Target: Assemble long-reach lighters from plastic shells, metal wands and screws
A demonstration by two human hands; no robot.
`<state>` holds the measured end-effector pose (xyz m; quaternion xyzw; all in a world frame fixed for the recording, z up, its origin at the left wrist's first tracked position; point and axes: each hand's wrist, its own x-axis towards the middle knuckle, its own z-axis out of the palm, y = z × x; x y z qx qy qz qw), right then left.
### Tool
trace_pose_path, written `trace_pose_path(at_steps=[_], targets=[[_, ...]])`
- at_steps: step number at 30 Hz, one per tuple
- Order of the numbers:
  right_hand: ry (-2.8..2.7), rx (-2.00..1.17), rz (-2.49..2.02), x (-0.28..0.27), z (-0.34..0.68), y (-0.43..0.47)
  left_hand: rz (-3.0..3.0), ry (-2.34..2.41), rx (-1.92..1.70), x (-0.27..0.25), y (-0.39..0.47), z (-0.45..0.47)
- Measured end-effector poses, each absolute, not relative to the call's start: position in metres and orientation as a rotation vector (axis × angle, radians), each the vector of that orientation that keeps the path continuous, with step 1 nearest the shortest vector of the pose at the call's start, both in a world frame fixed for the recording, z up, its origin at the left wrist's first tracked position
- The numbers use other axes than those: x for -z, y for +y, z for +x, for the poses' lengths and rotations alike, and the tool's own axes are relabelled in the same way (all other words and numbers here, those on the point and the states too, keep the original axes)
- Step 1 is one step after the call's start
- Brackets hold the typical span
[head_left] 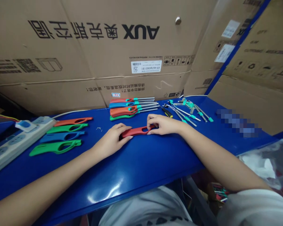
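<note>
A red lighter handle shell [137, 131] lies level at the middle of the blue table, held at both ends. My left hand [114, 137] pinches its broad left end between thumb and fingers. At the other end, beside the oval trigger opening, my right hand [161, 124] has its fingers closed on the shell. Behind my hands is a stack of assembled long-necked lighters [124, 110] in red, blue, orange and green, their metal tubes pointing right. A screwdriver [167, 112] with a black and yellow handle lies just behind my right hand.
Handle shells [58, 147] in orange, green and blue lie in a row at left, by a white power strip [21, 141]. Small screws [99, 128] lie nearby. Metal tubes with teal parts [187, 117] are scattered at back right. Cardboard [96, 53] walls the table's back and right.
</note>
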<state>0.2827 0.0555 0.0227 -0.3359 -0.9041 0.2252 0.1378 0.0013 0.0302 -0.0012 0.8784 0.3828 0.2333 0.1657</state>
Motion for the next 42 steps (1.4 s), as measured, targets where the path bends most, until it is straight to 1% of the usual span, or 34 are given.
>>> trace_pose_path(at_steps=[4,10,27,30,34,37,42], targets=[[-2.617,-0.655,-0.982,-0.022,0.283,0.055,2.385,1.087,-0.848,0.011,0.028,-0.005],[-2.606,-0.664,-1.049,-0.023,0.283,0.054,2.399,1.058,-0.862,0.015,0.031,-0.003],[-2.622,-0.631,-1.051,-0.024,0.283,0.051,2.424,1.063,-0.836,0.013,0.031,-0.005],[-2.603,-0.555,-0.995,-0.022,0.282,0.053,2.425,1.073,-0.853,0.014,0.031,-0.005],[-2.462,-0.317,-0.863,-0.021,0.281,0.056,2.407,1.099,-0.888,0.016,0.032,-0.005],[-2.370,-0.180,-0.857,-0.023,0.281,0.055,2.390,1.148,-0.909,0.018,0.032,-0.006],[-2.362,-0.138,-0.907,-0.026,0.283,0.053,2.415,1.178,-0.917,0.019,0.032,-0.006]])
